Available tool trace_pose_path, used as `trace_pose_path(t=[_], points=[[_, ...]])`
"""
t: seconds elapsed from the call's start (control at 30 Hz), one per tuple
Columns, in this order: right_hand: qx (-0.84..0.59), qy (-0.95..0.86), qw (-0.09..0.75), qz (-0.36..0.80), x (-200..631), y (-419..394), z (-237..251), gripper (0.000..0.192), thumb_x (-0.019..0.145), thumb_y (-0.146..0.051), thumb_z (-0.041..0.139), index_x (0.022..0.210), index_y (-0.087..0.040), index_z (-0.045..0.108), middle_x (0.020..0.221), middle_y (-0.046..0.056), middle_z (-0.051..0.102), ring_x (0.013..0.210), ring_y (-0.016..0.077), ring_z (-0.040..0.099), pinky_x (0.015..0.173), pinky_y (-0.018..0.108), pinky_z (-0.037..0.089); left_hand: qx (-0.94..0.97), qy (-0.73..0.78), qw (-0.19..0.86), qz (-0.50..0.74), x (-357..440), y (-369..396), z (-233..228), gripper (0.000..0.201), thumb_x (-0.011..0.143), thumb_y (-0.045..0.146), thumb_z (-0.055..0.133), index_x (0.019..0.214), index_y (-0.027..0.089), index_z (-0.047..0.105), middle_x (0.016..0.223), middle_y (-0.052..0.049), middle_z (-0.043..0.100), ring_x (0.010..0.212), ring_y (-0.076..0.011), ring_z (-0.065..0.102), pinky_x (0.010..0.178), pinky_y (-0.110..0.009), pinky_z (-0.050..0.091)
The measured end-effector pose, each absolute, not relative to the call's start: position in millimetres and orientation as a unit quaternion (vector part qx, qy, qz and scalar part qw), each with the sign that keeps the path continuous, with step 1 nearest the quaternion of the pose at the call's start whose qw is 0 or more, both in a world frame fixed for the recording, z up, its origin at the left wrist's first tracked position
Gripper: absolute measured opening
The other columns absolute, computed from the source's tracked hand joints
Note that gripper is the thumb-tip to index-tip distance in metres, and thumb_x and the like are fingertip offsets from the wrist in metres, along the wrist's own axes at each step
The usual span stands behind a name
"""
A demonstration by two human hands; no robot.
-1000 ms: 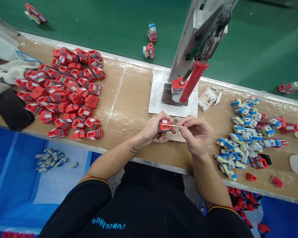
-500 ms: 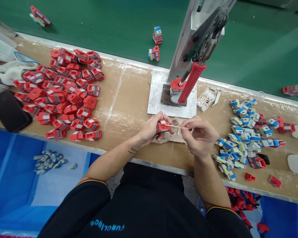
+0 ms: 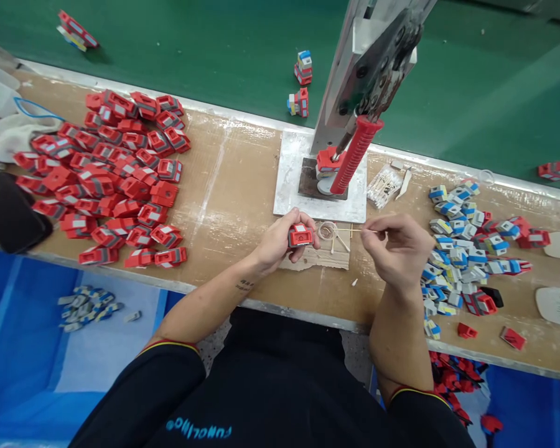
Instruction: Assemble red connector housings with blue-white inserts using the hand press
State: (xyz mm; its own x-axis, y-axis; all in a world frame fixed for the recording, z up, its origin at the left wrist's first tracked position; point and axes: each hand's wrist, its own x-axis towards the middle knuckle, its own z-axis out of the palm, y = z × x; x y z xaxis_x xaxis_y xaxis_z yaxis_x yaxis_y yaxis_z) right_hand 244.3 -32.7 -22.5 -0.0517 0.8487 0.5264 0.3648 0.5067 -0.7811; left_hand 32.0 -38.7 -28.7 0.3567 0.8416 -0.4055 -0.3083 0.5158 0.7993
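Right now your left hand grips a red toy part at frame centre, just above the tabletop; right hand pinches a thin stick. Looks like the dabbing step; next needs tip lined up w/ part.

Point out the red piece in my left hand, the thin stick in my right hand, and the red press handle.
red piece (image 3: 300, 236), head view, its top face.
thin stick (image 3: 354, 229), head view, mid-shaft.
red press handle (image 3: 354, 155), head view, ribbed grip.
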Motion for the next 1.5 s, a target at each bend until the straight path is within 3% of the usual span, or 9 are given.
trace_pose_path(t=[0.1, 0.27, 0.33, 0.53, 1.07, 1.5], points=[[-0.447, -0.766, 0.421, 0.191, 243.3, -26.7, -33.0, 0.013, 0.081, -0.014, 0.069, 0.076, -0.025, 0.066, 0.067, -0.003, 0.068, 0.056, 0.0137, 0.054, 0.055, 0.029, 0.042, 0.322, 0.423, 0.757, 0.380, 31.5, -39.5, -27.3, 0.052, 0.100, 0.066, 0.046, 0.082, 0.018, 0.056, 0.064, -0.003, 0.070, 0.034, -0.0066, 0.042, 0.037, -0.021, 0.030], [-0.417, -0.814, 0.364, 0.176, 235.9, -25.2, -41.8, 0.014, 0.085, -0.014, 0.066, 0.075, -0.025, 0.065, 0.069, -0.001, 0.068, 0.065, 0.0162, 0.059, 0.062, 0.030, 0.045, 0.357, 0.427, 0.735, 0.388, 30.7, -42.3, -25.5, 0.056, 0.096, 0.072, 0.050, 0.081, 0.019, 0.058, 0.063, -0.003, 0.069, 0.038, -0.0079, 0.044, 0.038, -0.022, 0.032], [-0.406, -0.802, 0.392, 0.195, 238.2, -27.9, -36.1, 0.015, 0.084, -0.012, 0.068, 0.077, -0.025, 0.066, 0.071, -0.002, 0.069, 0.063, 0.0154, 0.059, 0.060, 0.030, 0.044, 0.375, 0.428, 0.719, 0.399, 30.5, -43.2, -25.8, 0.057, 0.093, 0.074, 0.052, 0.081, 0.019, 0.058, 0.064, -0.003, 0.070, 0.039, -0.0079, 0.045, 0.038, -0.022, 0.033], [-0.330, -0.666, 0.590, 0.315, 233.8, -39.6, -16.1, 0.014, 0.087, -0.019, 0.076, 0.081, -0.026, 0.066, 0.070, -0.001, 0.073, 0.059, 0.0167, 0.063, 0.056, 0.032, 0.048, 0.409, 0.432, 0.696, 0.402, 30.1, -44.3, -27.5, 0.061, 0.087, 0.080, 0.055, 0.080, 0.019, 0.060, 0.064, -0.004, 0.068, 0.044, -0.0097, 0.047, 0.038, -0.022, 0.035], [-0.296, -0.691, 0.533, 0.389, 212.6, -45.6, -20.8, 0.016, 0.084, -0.012, 0.074, 0.079, -0.025, 0.067, 0.074, -0.001, 0.077, 0.060, 0.0161, 0.067, 0.056, 0.031, 0.049, 0.429, 0.444, 0.679, 0.398, 29.3, -45.6, -28.4, 0.063, 0.088, 0.081, 0.053, 0.081, 0.019, 0.061, 0.066, -0.003, 0.067, 0.045, -0.0099, 0.048, 0.039, -0.023, 0.038], [-0.310, -0.714, 0.521, 0.351, 225.4, -44.6, -17.2, 0.019, 0.083, -0.007, 0.073, 0.082, -0.025, 0.068, 0.075, -0.001, 0.076, 0.063, 0.0159, 0.068, 0.060, 0.031, 0.053, 0.423, 0.451, 0.675, 0.402, 28.8, -44.5, -29.6, 0.065, 0.086, 0.083, 0.054, 0.080, 0.018, 0.061, 0.064, -0.004, 0.068, 0.043, -0.0090, 0.045, 0.037, -0.021, 0.037]])
